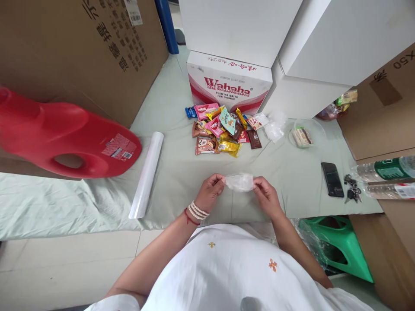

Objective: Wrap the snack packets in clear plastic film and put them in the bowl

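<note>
A small clear plastic bag [240, 182] is stretched sideways between my two hands, just above the cloth near the front edge. My left hand [212, 189], with a beaded bracelet and a red string at its wrist, pinches the bag's left end. At the opposite end, the fingers of my right hand [266, 195] are closed on its right edge. Nothing shows inside the bag. Beyond my hands lies a heap of wrapped snacks [223, 129] in pink, brown, yellow and blue packets. Crumpled clear plastic [275, 127] sits at the heap's right side.
A red jug [87, 116] and a white roll [147, 175] lie to the left. Behind the snacks stands a Wahaba-style water carton [230, 82]. Rightward are a clear bowl [319, 134], a phone [332, 179], keys [352, 190] and bottles [385, 170]. A green stool [353, 255] stands below.
</note>
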`<state>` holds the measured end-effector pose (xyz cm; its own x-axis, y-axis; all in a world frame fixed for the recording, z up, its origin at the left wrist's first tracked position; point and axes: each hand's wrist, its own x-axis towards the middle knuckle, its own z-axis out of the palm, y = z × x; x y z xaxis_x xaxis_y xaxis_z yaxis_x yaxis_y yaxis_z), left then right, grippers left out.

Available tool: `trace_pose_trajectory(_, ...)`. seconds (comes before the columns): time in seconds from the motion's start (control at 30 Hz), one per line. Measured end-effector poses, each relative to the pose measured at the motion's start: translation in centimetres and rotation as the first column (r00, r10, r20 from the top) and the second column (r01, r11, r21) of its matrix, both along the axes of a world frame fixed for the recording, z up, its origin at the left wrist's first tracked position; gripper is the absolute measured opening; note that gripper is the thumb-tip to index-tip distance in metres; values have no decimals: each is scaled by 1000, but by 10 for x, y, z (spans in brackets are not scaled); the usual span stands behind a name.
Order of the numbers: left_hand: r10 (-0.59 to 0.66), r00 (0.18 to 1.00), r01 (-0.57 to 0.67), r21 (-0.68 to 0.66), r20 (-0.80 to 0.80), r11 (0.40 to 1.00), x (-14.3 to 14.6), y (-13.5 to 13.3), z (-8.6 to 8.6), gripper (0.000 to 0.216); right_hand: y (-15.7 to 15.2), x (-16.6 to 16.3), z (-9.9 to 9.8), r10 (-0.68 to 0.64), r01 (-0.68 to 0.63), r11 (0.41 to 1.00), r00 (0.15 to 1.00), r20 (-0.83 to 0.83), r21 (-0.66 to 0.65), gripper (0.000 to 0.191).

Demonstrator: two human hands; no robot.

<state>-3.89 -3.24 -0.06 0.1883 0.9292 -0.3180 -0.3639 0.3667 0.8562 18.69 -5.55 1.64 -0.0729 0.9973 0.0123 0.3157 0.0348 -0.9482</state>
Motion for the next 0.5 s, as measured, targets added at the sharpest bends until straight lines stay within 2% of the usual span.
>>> trace_pose_trajectory(0.1,-10,1000,10,6,18,1000,-10,-3,-1,43,1,16,-11,-175,167,973,984,-38,-160,31)
trace_pose_trajectory(0.17,-19,1000,19,40,-14,999,-12,-6,-1,43,1,21,-11,-274,275,948,961,28,-163,34)
trace_pose_trajectory(0.23,-40,997,47,95,-71,994,-12,-7,0,43,1,14,-3,-311,318,940,948,73,-122,36)
trace_pose_trajectory(0.3,-70,987,94,168,-144,981,-10,-9,5,42,1,-3,10,-210,215,967,976,52,-137,38)
trace_pose_trajectory(0.4,-75,964,149,284,-256,947,-6,-10,12,40,5,-37,26,52,-69,972,995,-79,-223,36)
trace_pose_trajectory(0.43,-61,957,151,309,-284,939,-6,-11,14,40,7,-46,28,99,-127,964,987,-126,-234,35)
trace_pose_trajectory(0.5,-26,947,134,319,-319,938,-9,-12,15,40,12,-55,26,117,-162,957,975,-191,-240,35)
